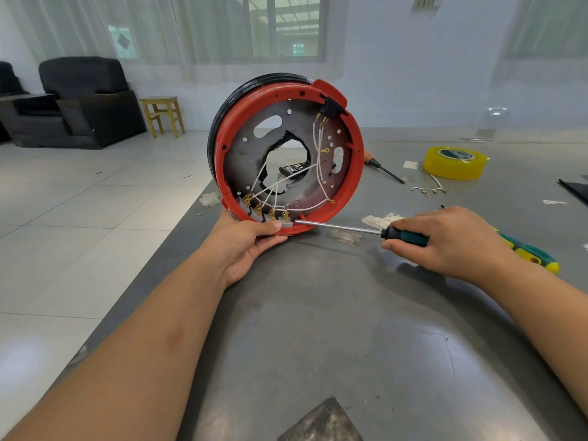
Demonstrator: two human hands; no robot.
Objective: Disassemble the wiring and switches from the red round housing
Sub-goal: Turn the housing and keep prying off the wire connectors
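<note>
Pale tiled floor (79, 192), black armchair (82, 100), yellow stool (162, 114), curtained windows (222, 27)

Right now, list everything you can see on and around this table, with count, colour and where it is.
Round housing: one, red, upright on its rim at the table's left edge
Wires: several, white, inside housing
Switches: row of four, grey, housing's bottom rim
Screwdriver: one, black-teal handle, tip at the switches
Tape roll: one, yellow, right rear
Loose wire piece: one, white, near tape
Second screwdriver: one, behind housing
Table: one, grey
Armchair: black, left rear
Stool: yellow
Left hand: grips housing
Right hand: holds screwdriver
</note>
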